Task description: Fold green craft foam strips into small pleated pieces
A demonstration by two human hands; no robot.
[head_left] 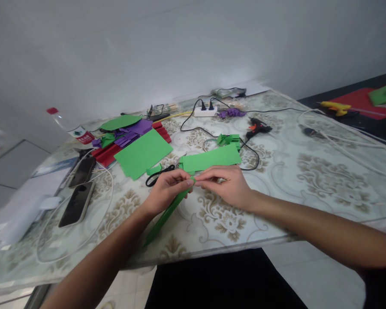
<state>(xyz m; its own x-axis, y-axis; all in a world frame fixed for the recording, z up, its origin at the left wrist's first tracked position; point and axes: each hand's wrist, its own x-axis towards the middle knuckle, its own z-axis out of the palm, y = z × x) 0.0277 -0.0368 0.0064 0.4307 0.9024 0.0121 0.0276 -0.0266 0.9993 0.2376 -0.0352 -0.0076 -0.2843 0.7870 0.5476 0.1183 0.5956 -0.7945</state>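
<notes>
A long green paper strip (167, 216) slants from between my fingers down toward the table's front edge. My left hand (170, 189) pinches the strip near its upper end. Fingertip to fingertip with it, my right hand (225, 182) is closed on that same end, where a small folded bit shows. Just beyond my hands lies a flat green paper piece (210, 158). Black-handled scissors (159, 174) rest beside my left hand, partly covered by a green scrap (154, 169).
Green sheets (144, 154), red corrugated paper (107, 154) and purple paper (135, 130) lie left. A black glue gun (257, 127), power strip (206, 112) and cables are behind. Two phones (77, 204) and a bottle (72, 128) stand left; a yellow glue gun (336, 107) is far right.
</notes>
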